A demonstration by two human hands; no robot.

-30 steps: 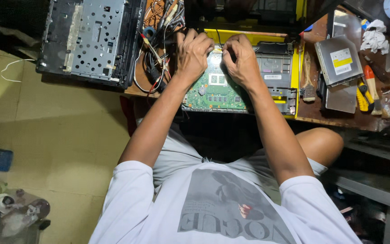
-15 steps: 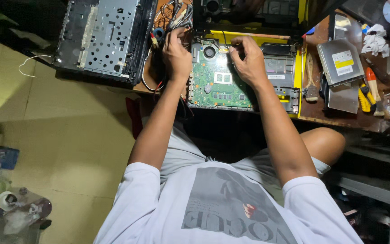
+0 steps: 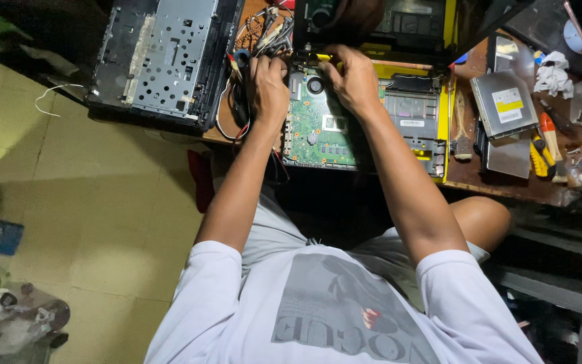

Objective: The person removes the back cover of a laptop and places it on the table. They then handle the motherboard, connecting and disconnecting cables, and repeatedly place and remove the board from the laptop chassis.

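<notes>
A green laptop circuit board (image 3: 318,128) lies on a yellow-edged laptop base (image 3: 417,121) on the wooden workbench. My left hand (image 3: 268,86) curls over the board's far left corner, right beside a bundle of red and black wires (image 3: 264,37). The fingers of my right hand (image 3: 354,77) are bent over the board's far edge, near a round black part (image 3: 315,85). Both hands grip the board. My fingertips are hidden by the hands themselves.
A grey laptop bottom case (image 3: 166,57) overhangs the bench at the left. To the right lie a silver optical drive (image 3: 505,102), a metal plate (image 3: 508,156), orange and yellow hand tools (image 3: 545,145) and crumpled tissue (image 3: 554,73). Tiled floor (image 3: 89,202) at left; clutter (image 3: 8,310) at bottom left.
Both hands have slid from the middle of the board to its far edge. The view has shifted, so the bench sits more to the right.
</notes>
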